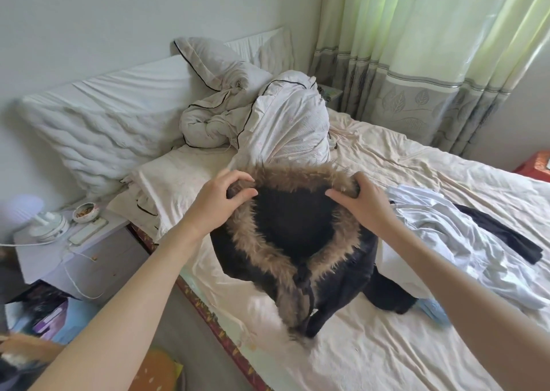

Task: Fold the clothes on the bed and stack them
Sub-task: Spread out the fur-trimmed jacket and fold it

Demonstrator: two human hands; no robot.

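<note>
My left hand (221, 200) and right hand (361, 201) pinch the fur-trimmed hood (293, 221) of the black coat (351, 271), fingers clamped on fur, above the bed (387, 346).

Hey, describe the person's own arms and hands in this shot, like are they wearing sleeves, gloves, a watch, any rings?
Both arms are bare along all of their visible length: no sleeve shows on either forearm. The left hand and right hand wear no gloves, and neither wrist carries a watch or bracelet. No rings show on the fingers in view, though some fingertips are buried in fur trim.
</note>
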